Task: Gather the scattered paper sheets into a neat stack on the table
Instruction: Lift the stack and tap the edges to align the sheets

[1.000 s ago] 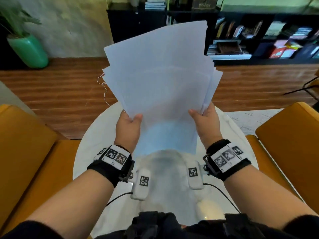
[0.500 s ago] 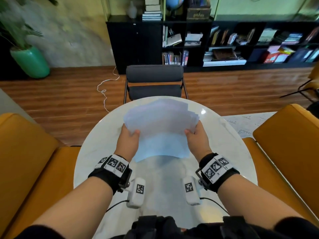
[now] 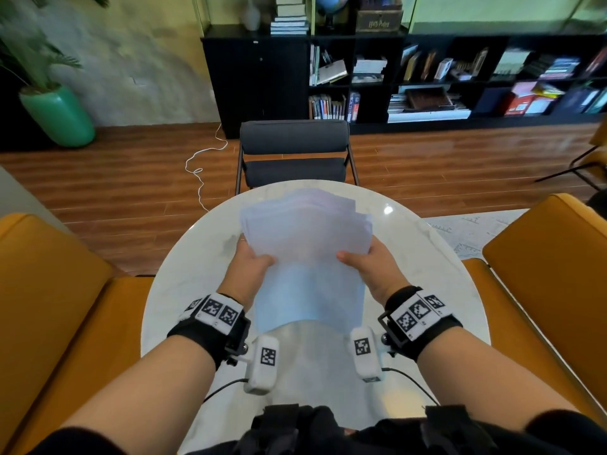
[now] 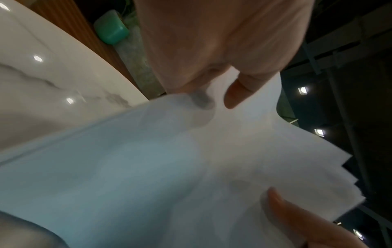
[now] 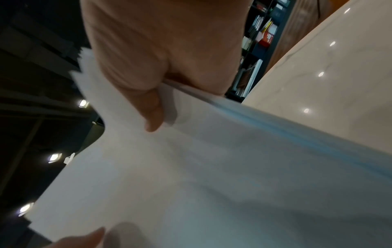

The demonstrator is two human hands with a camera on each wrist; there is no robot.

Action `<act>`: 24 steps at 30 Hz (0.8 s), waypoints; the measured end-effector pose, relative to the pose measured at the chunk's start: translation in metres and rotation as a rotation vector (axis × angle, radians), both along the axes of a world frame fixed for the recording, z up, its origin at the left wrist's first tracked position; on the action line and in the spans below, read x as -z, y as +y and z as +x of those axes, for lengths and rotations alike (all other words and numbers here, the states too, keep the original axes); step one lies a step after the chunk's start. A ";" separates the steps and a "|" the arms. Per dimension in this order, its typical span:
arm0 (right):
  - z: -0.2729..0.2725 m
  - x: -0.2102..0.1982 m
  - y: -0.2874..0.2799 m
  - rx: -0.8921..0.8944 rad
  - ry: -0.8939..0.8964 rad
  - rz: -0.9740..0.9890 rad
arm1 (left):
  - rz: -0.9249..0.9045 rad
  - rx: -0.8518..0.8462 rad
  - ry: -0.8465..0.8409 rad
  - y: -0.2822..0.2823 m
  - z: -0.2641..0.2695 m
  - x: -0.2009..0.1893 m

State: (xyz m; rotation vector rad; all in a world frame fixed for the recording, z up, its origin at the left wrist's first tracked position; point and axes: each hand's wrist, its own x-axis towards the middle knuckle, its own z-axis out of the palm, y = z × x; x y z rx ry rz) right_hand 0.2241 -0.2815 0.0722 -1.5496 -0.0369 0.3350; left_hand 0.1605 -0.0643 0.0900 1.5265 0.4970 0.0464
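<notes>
A bundle of several white paper sheets (image 3: 305,254) is held low over the round white marble table (image 3: 184,290), its far edges fanned out of line. My left hand (image 3: 253,261) pinches the bundle's left side, thumb on top. My right hand (image 3: 361,262) pinches the right side the same way. In the left wrist view the sheets (image 4: 191,167) fill the frame with staggered corners at the right, and the left thumb (image 4: 237,94) presses on them. In the right wrist view the paper (image 5: 212,176) spreads below the right thumb (image 5: 152,114). Fingers under the sheets are hidden.
A dark grey chair (image 3: 295,156) stands at the table's far side. Mustard-yellow armchairs (image 3: 49,290) flank it left and right (image 3: 551,274). A black bookshelf (image 3: 427,77) lines the back wall, a green planter (image 3: 59,116) stands at far left, and a white cable (image 3: 200,172) lies on the wood floor.
The sheets, held upright and high before my face a second ago, have been tipped forward and lowered toward the table. Both hands kept their grip and came down a little closer together.
</notes>
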 end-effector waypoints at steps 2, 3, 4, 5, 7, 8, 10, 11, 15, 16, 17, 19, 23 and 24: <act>0.002 -0.001 0.003 0.072 -0.014 -0.018 | 0.032 -0.049 -0.010 0.004 0.003 0.003; 0.003 -0.002 0.000 0.090 -0.019 -0.012 | 0.037 -0.058 -0.029 0.008 0.004 0.005; 0.005 -0.004 -0.002 0.094 -0.025 -0.005 | 0.036 -0.061 -0.045 0.012 0.004 0.006; 0.006 -0.007 -0.005 0.095 -0.034 0.003 | 0.038 -0.059 -0.057 0.014 0.003 0.004; 0.008 -0.014 -0.008 0.097 -0.057 0.047 | 0.046 -0.059 -0.094 0.014 0.001 -0.004; 0.008 -0.017 -0.009 0.090 -0.068 0.080 | 0.039 -0.054 -0.116 0.014 0.001 -0.006; 0.010 -0.021 -0.013 0.059 -0.087 0.132 | 0.011 -0.062 -0.146 0.017 -0.001 -0.005; 0.011 -0.021 -0.015 0.045 -0.087 0.145 | -0.001 -0.073 -0.147 0.019 -0.002 -0.004; 0.012 -0.008 -0.022 -0.004 -0.010 0.119 | 0.009 -0.073 -0.059 0.020 -0.007 0.005; 0.012 -0.004 -0.020 -0.004 0.011 0.100 | 0.022 -0.048 -0.037 0.017 -0.006 0.007; 0.011 0.000 -0.018 0.001 0.025 0.079 | 0.035 -0.024 -0.019 0.014 -0.004 0.008; 0.010 0.003 -0.010 0.026 0.039 0.055 | 0.067 0.003 -0.007 0.005 -0.001 0.005; 0.012 -0.007 -0.005 0.050 0.007 0.106 | 0.090 -0.047 -0.041 0.010 0.006 0.003; 0.013 -0.010 -0.008 0.046 -0.020 0.123 | 0.082 -0.048 -0.061 0.015 0.006 0.004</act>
